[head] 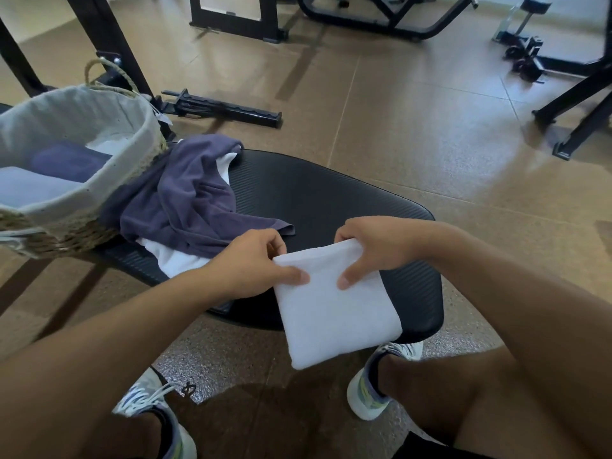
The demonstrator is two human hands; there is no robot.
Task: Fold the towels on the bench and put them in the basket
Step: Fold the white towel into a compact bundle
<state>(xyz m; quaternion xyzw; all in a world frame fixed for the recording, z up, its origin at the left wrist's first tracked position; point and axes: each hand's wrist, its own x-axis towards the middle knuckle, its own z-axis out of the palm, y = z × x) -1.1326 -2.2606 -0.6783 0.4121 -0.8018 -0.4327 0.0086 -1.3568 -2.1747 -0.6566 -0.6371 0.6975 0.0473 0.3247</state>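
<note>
A folded white towel (334,313) hangs over the near edge of the black padded bench (331,200). My left hand (255,263) pinches its top left corner and my right hand (374,250) grips its top right corner, thumbs on top. A crumpled purple towel (188,200) lies on the bench's left part, over another white towel (172,260) that peeks out beneath it. The woven basket (139,127) with a grey cloth liner stands at the bench's left end, holding folded purple and white towels (69,160).
Black gym machine frames (231,18) stand on the brown tiled floor behind the bench, and a black bar (225,109) lies on the floor beyond the basket. Another frame leg (583,104) is at the right. My feet in sneakers are below the bench edge.
</note>
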